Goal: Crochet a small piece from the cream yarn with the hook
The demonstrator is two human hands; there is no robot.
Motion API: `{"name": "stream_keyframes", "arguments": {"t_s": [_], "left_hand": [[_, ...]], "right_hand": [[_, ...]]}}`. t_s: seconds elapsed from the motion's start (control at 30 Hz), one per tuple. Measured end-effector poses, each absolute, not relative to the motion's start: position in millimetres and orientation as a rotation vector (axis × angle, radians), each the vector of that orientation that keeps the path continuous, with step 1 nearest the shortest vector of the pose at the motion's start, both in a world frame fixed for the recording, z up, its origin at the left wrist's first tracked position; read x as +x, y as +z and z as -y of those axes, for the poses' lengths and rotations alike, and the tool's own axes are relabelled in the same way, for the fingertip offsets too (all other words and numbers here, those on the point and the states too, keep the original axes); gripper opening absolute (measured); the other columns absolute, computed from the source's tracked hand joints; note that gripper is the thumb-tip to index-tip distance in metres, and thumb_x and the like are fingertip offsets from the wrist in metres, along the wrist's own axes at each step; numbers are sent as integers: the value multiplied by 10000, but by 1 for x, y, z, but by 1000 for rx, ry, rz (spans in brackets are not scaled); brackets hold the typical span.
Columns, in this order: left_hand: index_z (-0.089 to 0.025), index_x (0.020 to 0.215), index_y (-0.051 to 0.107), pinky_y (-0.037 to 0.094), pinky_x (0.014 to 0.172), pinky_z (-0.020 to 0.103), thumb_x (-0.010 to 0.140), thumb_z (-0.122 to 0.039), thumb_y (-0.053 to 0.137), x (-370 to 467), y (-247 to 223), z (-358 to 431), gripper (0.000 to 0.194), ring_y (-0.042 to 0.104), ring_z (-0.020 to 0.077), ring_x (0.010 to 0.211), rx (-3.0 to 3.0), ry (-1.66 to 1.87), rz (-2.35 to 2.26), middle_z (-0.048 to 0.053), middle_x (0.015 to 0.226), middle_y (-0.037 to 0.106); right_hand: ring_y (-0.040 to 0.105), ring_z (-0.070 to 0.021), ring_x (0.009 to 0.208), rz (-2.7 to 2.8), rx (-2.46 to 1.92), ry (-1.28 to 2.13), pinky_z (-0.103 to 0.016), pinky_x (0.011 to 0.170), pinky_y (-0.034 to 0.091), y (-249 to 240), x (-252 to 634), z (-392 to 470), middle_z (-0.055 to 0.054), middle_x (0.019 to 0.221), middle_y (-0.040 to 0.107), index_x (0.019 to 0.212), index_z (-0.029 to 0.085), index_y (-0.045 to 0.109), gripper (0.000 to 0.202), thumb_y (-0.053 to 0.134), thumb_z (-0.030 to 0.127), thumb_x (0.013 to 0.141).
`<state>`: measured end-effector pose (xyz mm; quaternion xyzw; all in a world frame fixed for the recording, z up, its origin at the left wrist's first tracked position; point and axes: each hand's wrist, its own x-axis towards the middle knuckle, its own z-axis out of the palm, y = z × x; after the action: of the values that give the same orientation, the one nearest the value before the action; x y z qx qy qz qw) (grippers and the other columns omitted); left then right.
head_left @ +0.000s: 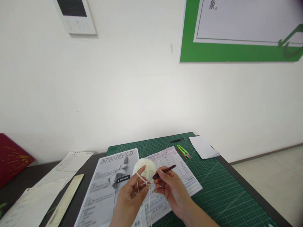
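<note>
My left hand [130, 198] is closed on white yarn [141, 179], which is looped over the raised index finger and pinched near the thumb tip. Two strands hang from the pinch toward the bottom of the view. In my right hand [174, 192] is a crochet hook with a dark brown handle [167, 171], its working end pointing left toward the pinched yarn. The hook's tip is too small to make out. Just behind both hands sits a cream ball of yarn [145, 165], partly covered by the fingers.
Under the hands lie a printed pattern sheet [94, 192] and a lined form [187, 171] on a green cutting mat [227, 195]. Green thread snips [182, 150], a dark slim tool [177, 140] and white paper [204, 147] lie beyond. A ruler [67, 200] and handwritten sheets [42, 198] are left.
</note>
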<state>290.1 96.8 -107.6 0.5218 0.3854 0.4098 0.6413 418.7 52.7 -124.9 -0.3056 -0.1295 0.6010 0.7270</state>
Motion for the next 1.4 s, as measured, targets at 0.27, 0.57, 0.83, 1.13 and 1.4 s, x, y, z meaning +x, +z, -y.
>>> {"name": "stream_keyframes", "arguments": {"t_s": [0.27,0.57,0.83,1.13,1.4], "left_hand": [[-225,1208,549,374,550,247,596,-258,730,288,-107,-98,639,450,120,547,1188,926,-875,-57,569,491],[-238,1252,502,389,594,271,604,-284,727,286,-105,-96,688,479,137,582,1194,863,-832,-39,605,546],[-206,1268,486,394,619,292,632,-254,710,285,-101,-95,676,493,159,601,1233,835,-770,-25,583,555],[-222,1228,533,390,609,294,620,-250,719,285,-101,-94,637,479,153,585,1230,807,-730,-25,591,541],[-212,1262,494,377,603,302,651,-277,697,279,-116,-99,647,483,155,589,1296,777,-762,-12,628,534]], "right_hand": [[606,-88,481,288,-688,1322,-192,484,534,-127,417,-54,-33,586,684,770,125,606,198,744,243,689],[577,-80,495,347,-680,1332,-197,482,527,-127,422,-52,-7,587,655,755,134,602,174,706,271,728],[543,-80,487,414,-701,1287,-215,478,521,-125,424,-53,11,568,622,716,129,605,190,712,286,714],[525,-84,509,544,-733,1194,-225,506,478,-122,427,-50,22,604,594,701,146,572,215,671,332,745],[525,-93,537,704,-857,1041,-230,547,425,-116,433,-49,28,620,567,722,158,550,222,631,357,778]]}}
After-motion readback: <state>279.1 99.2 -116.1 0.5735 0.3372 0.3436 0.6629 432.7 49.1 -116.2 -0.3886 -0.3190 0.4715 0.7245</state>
